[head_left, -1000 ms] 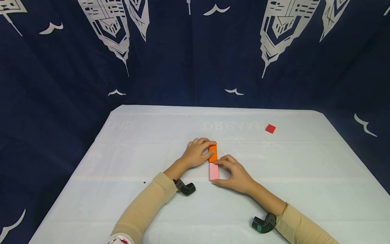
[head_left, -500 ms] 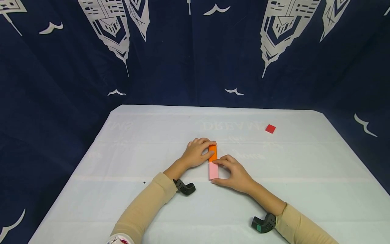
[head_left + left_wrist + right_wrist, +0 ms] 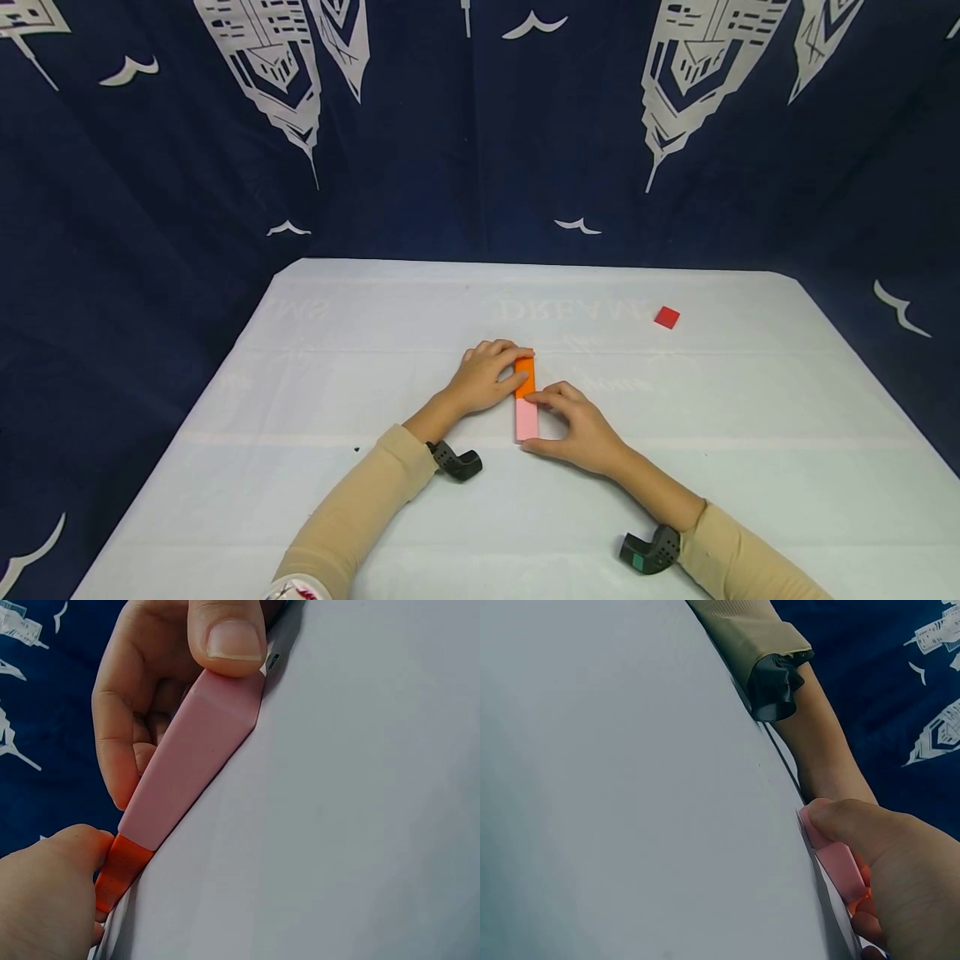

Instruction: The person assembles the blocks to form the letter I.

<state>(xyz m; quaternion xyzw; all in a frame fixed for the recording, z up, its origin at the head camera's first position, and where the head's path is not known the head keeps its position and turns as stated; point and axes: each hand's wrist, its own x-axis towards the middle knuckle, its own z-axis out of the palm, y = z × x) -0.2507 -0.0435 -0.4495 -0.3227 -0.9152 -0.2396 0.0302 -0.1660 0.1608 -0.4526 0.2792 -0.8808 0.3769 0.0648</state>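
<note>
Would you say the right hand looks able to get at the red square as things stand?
Probably yes: the right hand would first have to release the pink block, but nothing visible stands between that hand and the red square, which lies farther off.

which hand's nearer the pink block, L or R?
Right. The right hand grips the pink block directly. The left hand holds the orange block, beyond the pink block's far end.
</note>
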